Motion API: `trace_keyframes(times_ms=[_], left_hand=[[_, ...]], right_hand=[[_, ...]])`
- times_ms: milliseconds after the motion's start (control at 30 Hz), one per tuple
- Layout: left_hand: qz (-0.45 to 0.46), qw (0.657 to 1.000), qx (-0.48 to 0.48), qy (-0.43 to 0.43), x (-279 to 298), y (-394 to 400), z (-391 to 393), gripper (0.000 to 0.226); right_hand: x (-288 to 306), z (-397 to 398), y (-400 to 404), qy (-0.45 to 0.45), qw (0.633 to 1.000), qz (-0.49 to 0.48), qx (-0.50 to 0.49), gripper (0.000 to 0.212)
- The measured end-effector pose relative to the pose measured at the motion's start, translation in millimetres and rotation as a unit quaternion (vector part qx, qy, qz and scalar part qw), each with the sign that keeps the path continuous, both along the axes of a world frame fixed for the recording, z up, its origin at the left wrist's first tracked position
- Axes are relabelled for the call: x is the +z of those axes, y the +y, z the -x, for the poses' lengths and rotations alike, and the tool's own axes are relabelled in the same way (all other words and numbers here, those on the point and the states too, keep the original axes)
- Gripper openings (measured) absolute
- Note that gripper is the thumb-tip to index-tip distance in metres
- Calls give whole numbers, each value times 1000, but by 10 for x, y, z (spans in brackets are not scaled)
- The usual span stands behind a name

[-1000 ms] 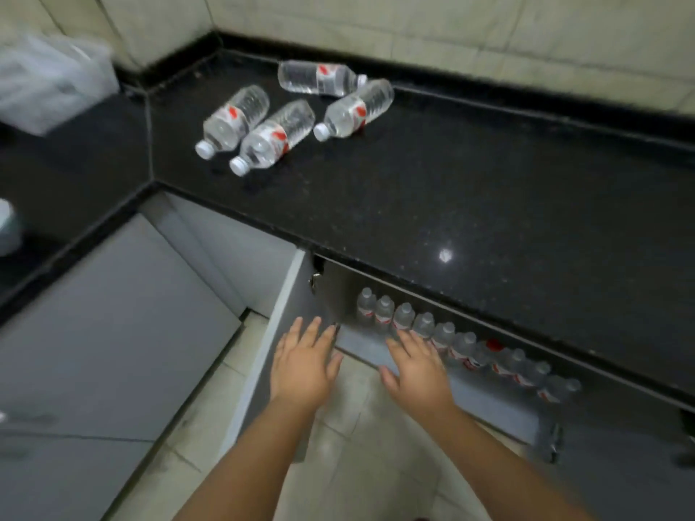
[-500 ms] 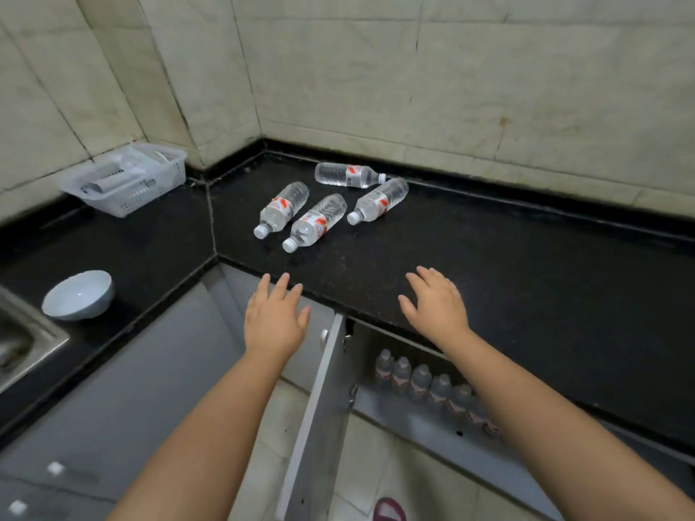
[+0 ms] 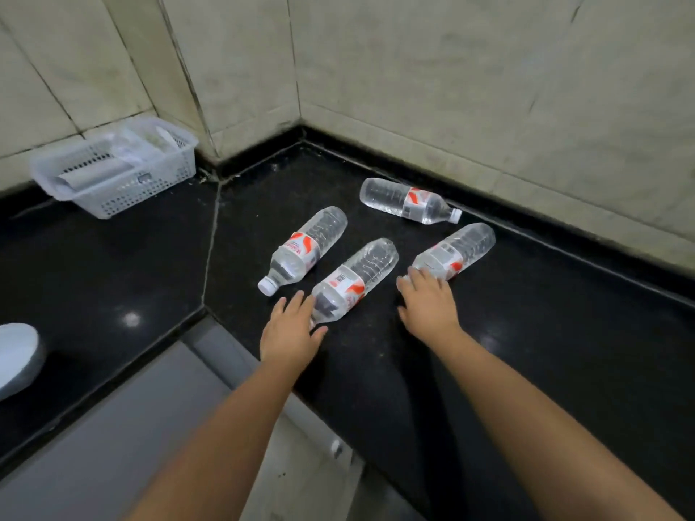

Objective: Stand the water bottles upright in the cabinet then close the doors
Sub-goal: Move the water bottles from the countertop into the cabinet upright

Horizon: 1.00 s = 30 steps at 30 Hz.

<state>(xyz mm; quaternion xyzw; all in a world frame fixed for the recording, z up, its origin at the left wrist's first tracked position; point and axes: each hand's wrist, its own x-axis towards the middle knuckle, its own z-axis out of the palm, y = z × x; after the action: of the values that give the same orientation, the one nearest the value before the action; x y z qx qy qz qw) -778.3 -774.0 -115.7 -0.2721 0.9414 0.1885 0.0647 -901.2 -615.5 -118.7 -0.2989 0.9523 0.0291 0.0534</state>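
Note:
Several clear water bottles with red and white labels lie on their sides on the black counter (image 3: 526, 314). My left hand (image 3: 289, 332) is spread at the cap end of the middle bottle (image 3: 357, 280), fingers touching it. My right hand (image 3: 428, 302) rests with its fingertips on the neck end of the right bottle (image 3: 457, 250). Neither hand has closed around a bottle. A left bottle (image 3: 306, 250) and a far bottle (image 3: 408, 201) lie untouched. The open cabinet door (image 3: 319, 464) shows below the counter edge; the cabinet's inside is hidden.
A white perforated basket (image 3: 124, 171) with items stands at the back left against the tiled wall. A white bowl (image 3: 17, 357) sits at the left edge. Grey cabinet fronts (image 3: 113, 445) run below the counter.
My view lifted from the cabinet to the counter. Both hands moved up and forward from near the cabinet opening onto the counter, reaching the two nearest bottles.

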Motion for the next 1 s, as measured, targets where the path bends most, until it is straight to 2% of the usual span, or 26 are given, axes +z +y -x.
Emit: trace_keyframes(times_ms=[67, 200, 300, 400, 533, 633, 733, 800, 867, 1000], left_hand=[[-38, 999, 19, 12, -110, -97, 105, 59], [-86, 994, 42, 47, -227, -145, 110, 58], [-116, 988, 50, 84, -263, -141, 97, 57], [-138, 983, 71, 102, -223, -83, 53, 53], [-121, 983, 54, 129, 24, 81, -48, 48], [-73, 986, -11, 151, 407, 374, -269, 45], [-39, 982, -59, 178, 815, 743, -643, 38], [-30, 978, -66, 193, 1007, 979, -1009, 34], [-15, 977, -80, 198, 1143, 1188, -1434, 33], [-23, 977, -123, 174, 1331, 1565, -2205, 31]], right_hand=[[-41, 232, -119, 5, 998, -62, 21, 57], [-164, 410, -264, 102, 987, -103, 66, 26], [-201, 380, -223, 134, 983, -90, 84, 34], [-167, 244, -7, 130, 977, -129, 112, 33], [-5, -42, 297, 115, 986, -72, 102, 47], [279, -479, 527, 148, 985, -24, 82, 51], [572, -1118, 842, 144, 988, 55, 14, 50], [722, -1654, 1099, 125, 985, 116, -9, 44], [897, -2232, 1319, 84, 976, 196, -51, 24], [1298, -3193, 1650, 8, 972, 204, -115, 27]])
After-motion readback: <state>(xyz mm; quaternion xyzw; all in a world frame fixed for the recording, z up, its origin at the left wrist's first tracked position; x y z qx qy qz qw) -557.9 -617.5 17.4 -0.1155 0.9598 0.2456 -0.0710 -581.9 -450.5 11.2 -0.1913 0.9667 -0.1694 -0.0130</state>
